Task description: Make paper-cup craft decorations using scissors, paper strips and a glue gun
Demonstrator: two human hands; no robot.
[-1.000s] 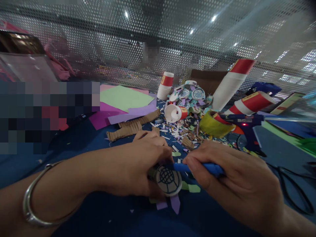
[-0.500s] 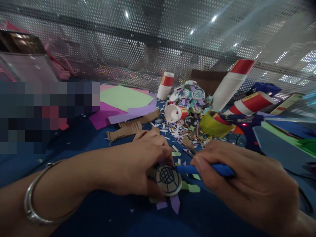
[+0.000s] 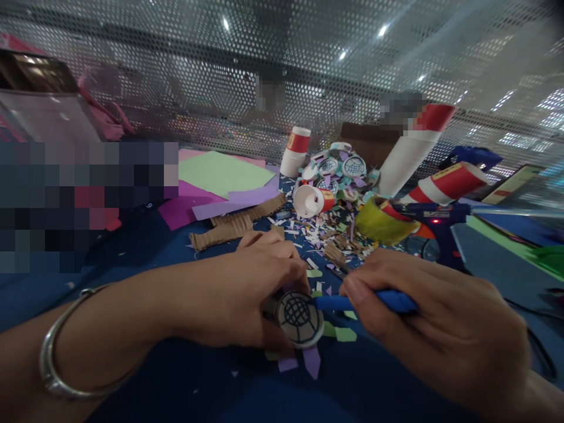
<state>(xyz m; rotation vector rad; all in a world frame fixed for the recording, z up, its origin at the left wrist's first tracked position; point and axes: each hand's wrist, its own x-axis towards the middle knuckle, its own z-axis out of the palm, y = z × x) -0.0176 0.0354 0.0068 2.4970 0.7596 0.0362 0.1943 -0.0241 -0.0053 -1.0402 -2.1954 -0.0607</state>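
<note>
Right hand (image 3: 445,323): fingers pinching pen (image 3: 337,303), tip shifted to two o'clock on disc (image 3: 304,326). Left hand (image 3: 259,279): fingers gripping disc. Drawing seemingly unfinished.

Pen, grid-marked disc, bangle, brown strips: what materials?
Pen: probably plastic, smooth solid blue.
Disc: likely paper or card, pale and matte under dark drawn lines.
Bangle: apparently polished metal, from its silvery highlights.
Brown strips: corrugated cardboard, matte, given the ridges.
</note>
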